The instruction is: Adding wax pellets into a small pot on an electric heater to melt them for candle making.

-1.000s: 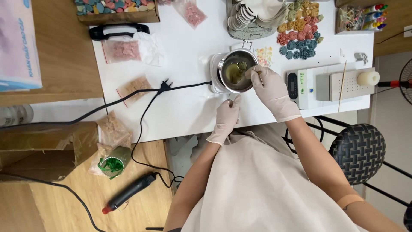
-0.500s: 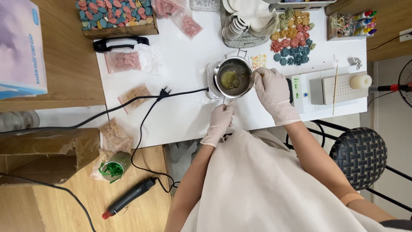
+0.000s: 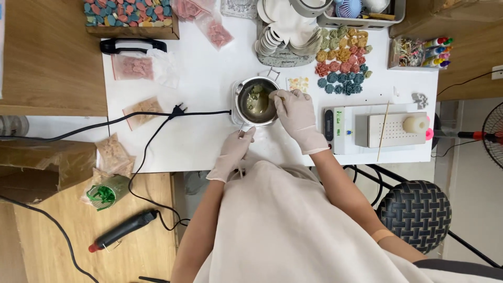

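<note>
A small metal pot [image 3: 238,93] with yellowish melted liquid and some lumps stands on the white table [image 3: 199,141]. My left hand [image 3: 233,152], in a white glove, grips the pot's handle at the near side. My right hand [image 3: 297,116], also gloved, rests at the pot's right rim and pinches a thin stick [image 3: 273,97] that dips into the liquid.
A black power cord [image 3: 157,116] runs left from the pot. Right of my hands sits a white device [image 3: 346,131] with a pale candle [image 3: 415,124] on it. Coloured flower pieces [image 3: 340,68] lie behind, bags of pink pieces [image 3: 133,67] at left. A black stool [image 3: 416,212] and a heat gun [image 3: 123,230] are on the floor.
The view has shifted a little, so the pot sits lower and further left in the picture. Both hands stay at the pot; the right hand has moved slightly over it.
</note>
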